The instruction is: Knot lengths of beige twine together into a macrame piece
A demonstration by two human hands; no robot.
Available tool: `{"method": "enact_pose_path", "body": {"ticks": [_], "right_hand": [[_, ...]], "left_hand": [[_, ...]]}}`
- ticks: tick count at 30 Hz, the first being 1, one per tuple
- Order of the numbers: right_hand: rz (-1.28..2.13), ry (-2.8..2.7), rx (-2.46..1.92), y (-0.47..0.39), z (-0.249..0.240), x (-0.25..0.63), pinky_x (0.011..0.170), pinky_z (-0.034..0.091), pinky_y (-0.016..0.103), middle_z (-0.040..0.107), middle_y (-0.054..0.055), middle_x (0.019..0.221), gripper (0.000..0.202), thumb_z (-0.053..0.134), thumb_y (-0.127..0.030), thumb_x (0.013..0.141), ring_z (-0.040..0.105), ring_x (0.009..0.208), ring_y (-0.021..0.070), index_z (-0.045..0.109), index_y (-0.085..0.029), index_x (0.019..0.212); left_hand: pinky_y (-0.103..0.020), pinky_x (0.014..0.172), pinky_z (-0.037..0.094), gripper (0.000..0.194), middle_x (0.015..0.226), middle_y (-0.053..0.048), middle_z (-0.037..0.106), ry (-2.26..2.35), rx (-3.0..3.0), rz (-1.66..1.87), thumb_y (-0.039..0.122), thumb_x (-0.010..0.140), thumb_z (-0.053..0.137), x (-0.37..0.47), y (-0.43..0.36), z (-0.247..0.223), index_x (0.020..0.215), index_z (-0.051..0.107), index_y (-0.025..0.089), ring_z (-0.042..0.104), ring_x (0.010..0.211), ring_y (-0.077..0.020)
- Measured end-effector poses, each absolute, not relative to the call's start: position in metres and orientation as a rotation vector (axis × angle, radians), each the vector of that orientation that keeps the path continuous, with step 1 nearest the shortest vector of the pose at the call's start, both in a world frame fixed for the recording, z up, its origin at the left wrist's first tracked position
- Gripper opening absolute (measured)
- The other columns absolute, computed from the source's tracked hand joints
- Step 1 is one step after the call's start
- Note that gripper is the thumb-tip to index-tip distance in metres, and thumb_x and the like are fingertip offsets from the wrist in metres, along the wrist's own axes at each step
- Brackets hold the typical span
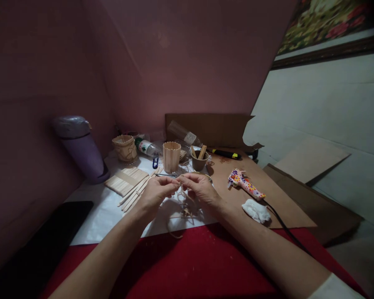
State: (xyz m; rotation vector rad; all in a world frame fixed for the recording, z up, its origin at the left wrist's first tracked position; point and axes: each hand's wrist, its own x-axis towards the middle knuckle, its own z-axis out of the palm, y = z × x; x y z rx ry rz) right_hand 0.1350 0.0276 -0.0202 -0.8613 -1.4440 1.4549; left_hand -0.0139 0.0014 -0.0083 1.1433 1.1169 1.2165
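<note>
- Twine [187,198]: pinched between the two hands over the white sheet [95,218]; it has no single long axis, its loose strands curling down from the fingertips toward the wearer, one end looping near the red cloth [174,265].
- Left hand [158,190]: thumb and fingers closed on the twine.
- Right hand [202,187]: fingertips also gripping the twine, meeting the left hand's.
- Stick-walled cup [171,158]: upright just beyond the hands; its contents cannot be made out.
- Small pot [199,163]: right of the cup, holding short wooden pieces [202,153] that lean out of it.
- Decorated pot [125,149]: upright at the far left, inside unclear.
- Green-labelled bottle [147,147]: lying beside the decorated pot.
- Banded stick bundle [126,180]: left, beside loose sticks [135,195].
- Flower-patterned glue gun [247,185]: right, on cardboard [280,207], near a white wad [256,211].
</note>
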Motion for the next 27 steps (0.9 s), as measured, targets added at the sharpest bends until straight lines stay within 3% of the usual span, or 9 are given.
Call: {"method": "enact_pose_path", "body": {"ticks": [4, 7, 10, 14, 19, 27], "right_hand": [[1.443, -1.454, -0.854, 0.0286, -0.0198, 0.1351, 0.044, 0.02, 0.023, 0.049, -0.002, 0.062, 0.027, 0.062, -0.041, 0.077, 0.033, 0.049, 0.0063, 0.065, -0.015, 0.071], [1.439, -1.429, -0.865, 0.0282, -0.0194, 0.1349, 0.043, 0.018, 0.023, 0.044, -0.003, 0.06, 0.025, 0.063, -0.04, 0.076, 0.03, 0.048, 0.006, 0.066, -0.016, 0.072], [1.424, -1.44, -0.837, 0.0277, -0.0206, 0.1344, 0.043, 0.019, 0.023, 0.045, -0.003, 0.062, 0.025, 0.064, -0.04, 0.076, 0.032, 0.05, 0.0064, 0.067, -0.016, 0.072], [1.401, -1.455, -0.801, 0.0267, -0.0212, 0.1332, 0.043, 0.02, 0.023, 0.043, -0.004, 0.061, 0.027, 0.064, -0.042, 0.076, 0.031, 0.049, 0.0064, 0.066, -0.016, 0.073], [1.396, -1.453, -0.804, 0.0244, -0.0159, 0.1323, 0.043, 0.02, 0.023, 0.041, -0.004, 0.058, 0.027, 0.063, -0.042, 0.076, 0.03, 0.048, 0.0063, 0.066, -0.015, 0.072], [1.429, -1.392, -0.797, 0.0239, -0.0225, 0.1294, 0.045, 0.018, 0.023, 0.042, -0.004, 0.06, 0.026, 0.066, -0.042, 0.074, 0.028, 0.049, 0.006, 0.067, -0.016, 0.073]], "left_hand": [[-0.019, 0.044, 0.027, 0.006, 0.055, 0.001, 0.053, 0.973, 1.022, 1.15, 0.016, 0.062, 0.066, -0.0113, -0.0003, -0.0059, 0.064, 0.061, 0.012, 0.039, 0.044, -0.0043], [-0.018, 0.039, 0.014, 0.008, 0.047, 0.007, 0.038, 0.979, 0.964, 1.123, 0.019, 0.065, 0.065, -0.0109, -0.0022, -0.0025, 0.065, 0.059, 0.013, 0.024, 0.038, -0.002], [-0.019, 0.038, 0.009, 0.016, 0.045, 0.009, 0.031, 1.056, 0.97, 1.115, 0.025, 0.066, 0.069, -0.0127, -0.0029, -0.0014, 0.067, 0.059, 0.013, 0.019, 0.037, -0.0019], [-0.019, 0.038, 0.007, 0.023, 0.042, 0.01, 0.027, 1.084, 0.967, 1.092, 0.031, 0.065, 0.072, -0.015, -0.0029, -0.003, 0.072, 0.06, 0.014, 0.017, 0.036, -0.0023], [-0.02, 0.037, 0.006, 0.023, 0.044, 0.01, 0.023, 1.012, 0.958, 1.085, 0.033, 0.068, 0.069, -0.0154, -0.0035, -0.0038, 0.064, 0.055, 0.015, 0.014, 0.037, -0.0026], [-0.02, 0.035, 0.01, 0.027, 0.036, 0.01, 0.031, 1.155, 0.956, 1.148, 0.034, 0.058, 0.076, -0.0111, -0.004, -0.0066, 0.066, 0.059, 0.015, 0.019, 0.031, -0.0027]]}}
